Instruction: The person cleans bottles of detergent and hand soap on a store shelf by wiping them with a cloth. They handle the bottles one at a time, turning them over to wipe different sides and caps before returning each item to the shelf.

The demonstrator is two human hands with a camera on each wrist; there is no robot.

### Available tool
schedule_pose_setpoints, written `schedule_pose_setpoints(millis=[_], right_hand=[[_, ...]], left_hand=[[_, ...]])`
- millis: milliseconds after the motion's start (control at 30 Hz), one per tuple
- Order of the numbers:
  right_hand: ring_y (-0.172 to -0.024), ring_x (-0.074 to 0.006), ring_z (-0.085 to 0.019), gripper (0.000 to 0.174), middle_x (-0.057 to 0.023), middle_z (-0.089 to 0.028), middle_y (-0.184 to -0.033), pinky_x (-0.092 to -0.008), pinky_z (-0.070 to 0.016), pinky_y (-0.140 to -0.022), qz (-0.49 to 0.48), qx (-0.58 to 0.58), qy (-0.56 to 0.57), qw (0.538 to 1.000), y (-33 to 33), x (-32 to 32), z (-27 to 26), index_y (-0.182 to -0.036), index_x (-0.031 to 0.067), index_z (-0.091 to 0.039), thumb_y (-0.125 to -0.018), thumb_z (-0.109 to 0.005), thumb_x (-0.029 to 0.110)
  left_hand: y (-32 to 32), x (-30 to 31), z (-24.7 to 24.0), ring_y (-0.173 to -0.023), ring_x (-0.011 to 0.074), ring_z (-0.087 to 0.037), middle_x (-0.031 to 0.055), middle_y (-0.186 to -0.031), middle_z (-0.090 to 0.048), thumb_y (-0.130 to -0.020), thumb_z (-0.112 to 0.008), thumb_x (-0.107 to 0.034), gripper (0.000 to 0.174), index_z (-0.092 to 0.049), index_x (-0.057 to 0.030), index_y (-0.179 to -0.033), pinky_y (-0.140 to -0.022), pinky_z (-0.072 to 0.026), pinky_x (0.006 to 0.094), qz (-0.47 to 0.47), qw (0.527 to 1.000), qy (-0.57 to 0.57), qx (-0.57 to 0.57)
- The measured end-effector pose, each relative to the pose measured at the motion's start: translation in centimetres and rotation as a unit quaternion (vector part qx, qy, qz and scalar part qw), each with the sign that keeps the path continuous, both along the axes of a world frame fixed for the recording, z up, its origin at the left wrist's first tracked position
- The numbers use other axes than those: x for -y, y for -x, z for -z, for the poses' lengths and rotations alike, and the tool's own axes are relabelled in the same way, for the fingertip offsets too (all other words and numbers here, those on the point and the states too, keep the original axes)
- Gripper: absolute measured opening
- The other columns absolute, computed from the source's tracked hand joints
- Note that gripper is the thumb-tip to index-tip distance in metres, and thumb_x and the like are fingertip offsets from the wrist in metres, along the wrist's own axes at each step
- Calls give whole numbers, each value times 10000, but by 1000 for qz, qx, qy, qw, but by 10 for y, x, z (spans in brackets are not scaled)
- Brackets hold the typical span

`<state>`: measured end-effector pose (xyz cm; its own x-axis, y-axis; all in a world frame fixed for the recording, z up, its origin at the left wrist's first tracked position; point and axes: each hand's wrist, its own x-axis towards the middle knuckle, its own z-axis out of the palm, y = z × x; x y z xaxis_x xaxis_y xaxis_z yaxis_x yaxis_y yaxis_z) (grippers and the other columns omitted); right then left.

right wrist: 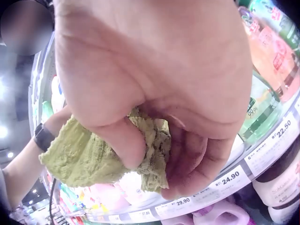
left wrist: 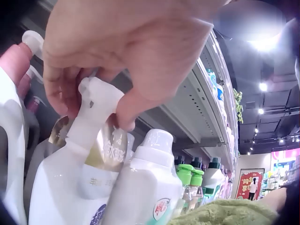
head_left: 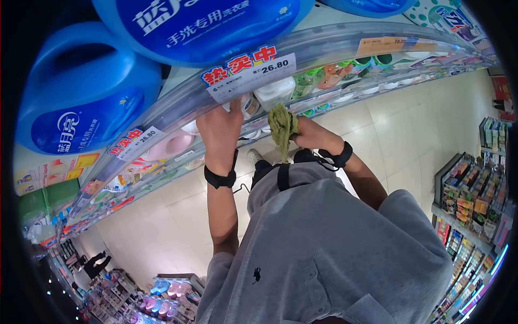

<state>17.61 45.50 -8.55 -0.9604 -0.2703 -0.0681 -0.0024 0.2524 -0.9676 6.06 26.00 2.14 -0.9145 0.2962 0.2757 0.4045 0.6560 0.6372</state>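
I saw the right grip [right wrist: 154, 79] closed round a green cloth [right wrist: 84, 154], which was bunched between thumb and fingers and projected to their left. The left grip [left wrist: 126, 51] pinched the white nozzle [left wrist: 97, 103] of a white bottle [left wrist: 61, 187], thumb on the right, fingers on the left; the bottle stood directly below. Both worked just below an upper shelf [head_left: 324, 46], whose front edge bore a price tag [head_left: 251, 78]. I noted a pale tiled floor [head_left: 399, 146] nearer the person, a stocked display rack [head_left: 469, 194] at right and slippers [head_left: 167, 297] at near left. Blue detergent jugs [head_left: 81, 92] occupied the shelf at far left; their opaque walls hid the contents. Right of the white bottle stood a white-capped bottle [left wrist: 145, 187]; farther right, a clear bottle [right wrist: 262, 117] held green liquid.
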Motion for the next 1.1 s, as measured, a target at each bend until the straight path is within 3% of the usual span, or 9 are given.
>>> schedule_pose_setpoints(millis=[67, 167, 267, 467, 667, 900, 1000, 1033, 1100], right_hand=[[-1111, -335, -597, 496, -177, -640, -1164, -367, -452, -972, -20, -6, -17, 1000, 0, -8, 3, -1200, 21, -595, -727, -504, -99], [-1110, -333, -602, 505, -175, -645, -1156, -372, -454, -978, -8, -13, -28, 999, -2, -13, 12, -1213, 25, -587, -730, -505, -101], [-1135, -341, -587, 519, -169, -631, -1176, -377, -444, -998, 14, 17, -8, 1000, -2, -16, -1, -1223, 34, -582, -728, -514, -106], [-1159, -317, -566, 480, -139, -597, -1219, -367, -431, -1017, 71, -96, -31, 992, 5, -8, 3, -1225, 35, -581, -763, -590, -97], [-1136, -304, -581, 456, -146, -606, -1197, -364, -449, -994, 87, -54, -1, 995, 11, 14, -2, -1223, 42, -577, -783, -612, -72], [-1229, -418, -449, 519, -202, -527, -1289, -448, -389, -1024, 118, -212, -114, 964, 20, 89, -31, -1191, 35, -576, -695, -727, 48], [-1205, -394, -468, 530, -190, -556, -1239, -471, -372, -1010, 132, -243, -112, 955, 15, 121, -70, -1168, 58, -593, -665, -758, 97], [-1203, -358, -485, 513, -169, -582, -1213, -501, -320, -1025, 87, -215, -42, 972, 18, 127, -80, -1158, 70, -601, -678, -768, 137], [-1168, -357, -512, 503, -163, -593, -1186, -499, -336, -1007, 64, -262, -153, 951, 17, 137, -58, -1151, 66, -601, -682, -769, 136]], left_hand=[[3, -2, 5, -982, 458, -591, 281, -1050, -648, -790, -787, -201, 414, -635, 60, -1073, -862, -458, 448, 9, 996, 7, -85], [-6, -9, -8, -913, 406, -636, 201, -969, -691, -767, -700, -10, 195, -683, 26, -959, -789, -493, 423, -2, 994, -45, -98], [-17, -2, 3, -923, 410, -645, 223, -994, -680, -764, -695, 20, 287, -638, 41, -1044, -816, -493, 418, -28, 996, -88, -20], [-39, 13, 23, -984, 403, -645, 249, -1092, -642, -774, -743, -33, 538, -469, 35, -1232, -855, -494, 425, -25, 990, -135, -34], [-50, 33, 26, -1065, 339, -640, 227, -1171, -634, -789, -778, -107, 549, -480, 23, -1232, -917, -494, 394, -10, 981, -190, -38], [-66, 71, 12, -1111, 296, -626, 222, -1201, -631, -803, -799, -181, 592, -475, 24, -1254, -961, -480, 374, 25, 969, -244, -37], [-69, 98, 7, -1124, 290, -623, 224, -1212, -625, -806, -799, -184, 595, -473, 27, -1257, -969, -477, 367, 51, 960, -276, -27], [-71, 108, 6, -1133, 286, -621, 219, -1206, -627, -798, -811, -188, 610, -473, 27, -1258, -973, -477, 367, 56, 954, -293, -9], [-73, 128, 0, -1138, 283, -619, 216, -1202, -628, -790, -820, -192, 618, -476, 24, -1256, -974, -479, 372, 59, 945, -322, 29]])
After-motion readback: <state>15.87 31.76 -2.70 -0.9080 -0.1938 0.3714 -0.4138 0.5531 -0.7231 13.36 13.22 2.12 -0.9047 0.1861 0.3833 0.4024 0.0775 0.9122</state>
